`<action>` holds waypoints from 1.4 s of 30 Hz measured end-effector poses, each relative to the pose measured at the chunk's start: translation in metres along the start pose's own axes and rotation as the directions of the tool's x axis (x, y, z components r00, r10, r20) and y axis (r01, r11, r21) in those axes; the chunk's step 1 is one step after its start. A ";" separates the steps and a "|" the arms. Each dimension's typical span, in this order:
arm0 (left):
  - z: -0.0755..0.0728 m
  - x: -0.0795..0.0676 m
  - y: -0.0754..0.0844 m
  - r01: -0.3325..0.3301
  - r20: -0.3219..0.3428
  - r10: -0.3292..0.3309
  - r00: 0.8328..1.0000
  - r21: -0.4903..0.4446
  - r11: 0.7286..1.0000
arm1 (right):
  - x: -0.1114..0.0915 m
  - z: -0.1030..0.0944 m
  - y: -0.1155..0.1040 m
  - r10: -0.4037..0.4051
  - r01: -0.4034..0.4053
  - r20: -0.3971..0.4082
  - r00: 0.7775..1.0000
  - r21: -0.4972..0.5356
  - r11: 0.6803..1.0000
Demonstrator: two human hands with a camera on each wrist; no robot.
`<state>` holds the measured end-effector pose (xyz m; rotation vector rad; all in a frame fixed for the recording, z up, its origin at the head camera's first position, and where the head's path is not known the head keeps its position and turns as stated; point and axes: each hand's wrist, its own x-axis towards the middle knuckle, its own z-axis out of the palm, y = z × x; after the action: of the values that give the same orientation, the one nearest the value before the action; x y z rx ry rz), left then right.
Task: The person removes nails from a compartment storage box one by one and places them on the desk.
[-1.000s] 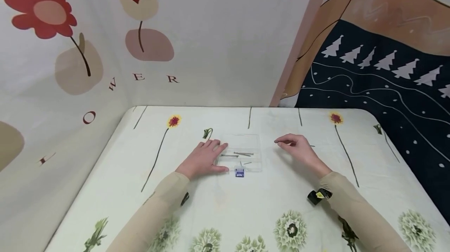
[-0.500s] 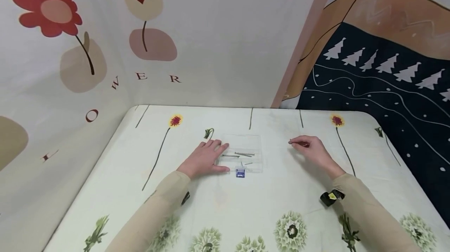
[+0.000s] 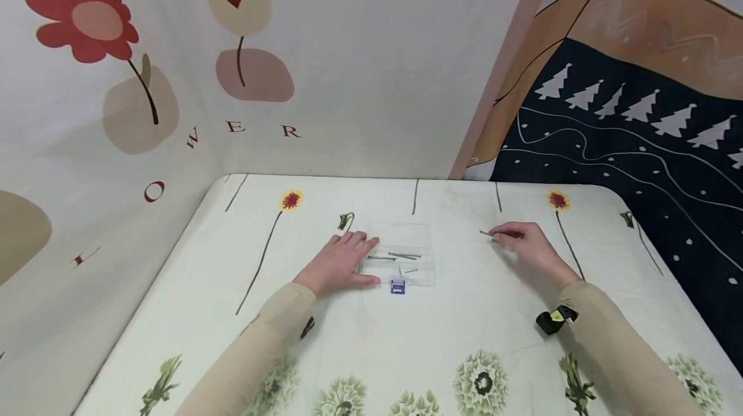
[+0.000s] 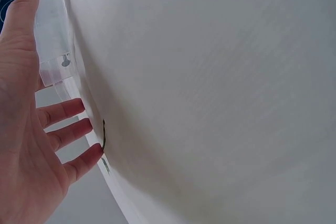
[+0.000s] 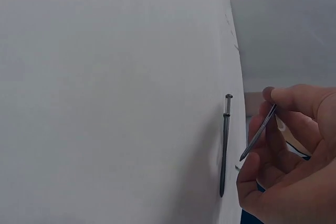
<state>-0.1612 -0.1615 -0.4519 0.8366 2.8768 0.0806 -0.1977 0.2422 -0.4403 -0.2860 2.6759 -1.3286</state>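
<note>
A clear plastic compartment box [image 3: 419,279] with a blue latch [image 3: 397,287] stands mid-table. Long nails [image 3: 404,255] lie in its middle section and small ones [image 3: 411,271] nearer the latch. My left hand [image 3: 339,262] rests against the box's left side, fingers spread; its thumb [image 4: 23,14] touches the box edge in the left wrist view. To the right, my right hand [image 3: 525,248] pinches a nail [image 5: 257,134] between thumb and fingertips, point downward. Beneath it, what look like two overlapping nails [image 5: 224,150] lie on the cloth in the right wrist view.
The white tablecloth [image 3: 441,326] carries printed flowers and stems. A patterned hanging [image 3: 371,80] rises behind the table's back edge, with a dark tree-print section [image 3: 627,126] at the right.
My right hand has moved right, away from the box, and a nail shows at its fingertips now. My left hand stays at the box. The head view has shifted slightly.
</note>
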 end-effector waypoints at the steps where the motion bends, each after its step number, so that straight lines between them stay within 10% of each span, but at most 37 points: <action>1: 0.000 0.000 0.000 0.001 0.005 -0.001 1.000 0.001 1.000 | 0.001 0.000 0.000 0.002 -0.002 0.002 1.000 0.004 1.000; 14: 0.000 0.002 0.001 -0.012 -0.002 0.012 1.000 0.008 1.000 | 0.005 0.009 0.011 -0.067 0.063 -0.023 0.997 -0.140 0.988; 24: -0.001 0.001 0.000 -0.011 -0.003 0.011 1.000 0.013 1.000 | 0.002 0.004 -0.001 -0.011 0.008 -0.073 0.997 -0.041 0.999; 42: -0.002 -0.002 0.001 -0.006 -0.006 0.006 1.000 -0.012 1.000 | 0.009 0.042 -0.022 -0.144 0.143 0.001 0.990 0.072 0.987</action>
<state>-0.1594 -0.1614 -0.4492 0.8446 2.8769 0.1014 -0.1953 0.1948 -0.4486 -0.4819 2.6390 -1.4577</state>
